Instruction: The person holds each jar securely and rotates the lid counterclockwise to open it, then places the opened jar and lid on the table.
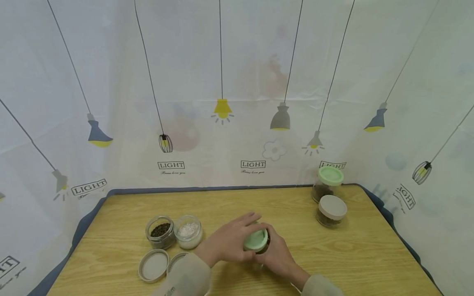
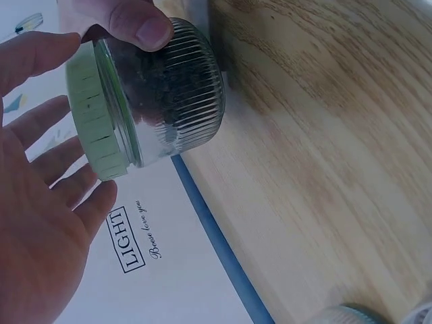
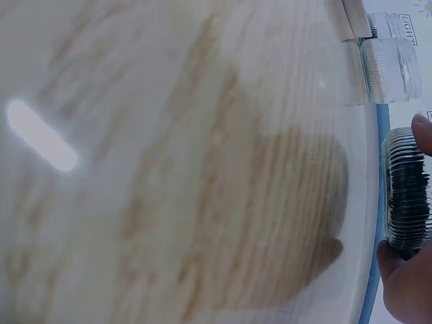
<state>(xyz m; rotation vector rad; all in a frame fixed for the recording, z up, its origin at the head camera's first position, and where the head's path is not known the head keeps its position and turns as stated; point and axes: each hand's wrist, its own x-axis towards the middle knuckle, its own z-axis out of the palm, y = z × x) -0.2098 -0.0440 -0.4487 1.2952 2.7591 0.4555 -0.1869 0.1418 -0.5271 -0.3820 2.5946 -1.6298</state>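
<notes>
gripping the ribbed glass jar (image 2: 179, 101), my right hand (image 1: 277, 255) has its fingers and thumb curled round the clear body, which holds something dark. my left hand (image 1: 231, 242) rings the green lid (image 1: 256, 240), thumb at one side of the rim and fingers round the other; how hard they press i cannot tell. i have the jar near the middle of the table (image 1: 229, 201), on my side of it, held up just above the wood. to my left stand an open jar of dark bits (image 1: 160, 239) and an open jar of white grains (image 1: 190, 241), side by side. nearer me lie a pale lid (image 1: 153, 266) and a second lid (image 1: 177, 260), the latter partly hidden by my left sleeve (image 1: 189, 277). at the far right, a pale-topped jar (image 1: 331, 211) stands just before a green-topped jar (image 1: 327, 185).
</notes>
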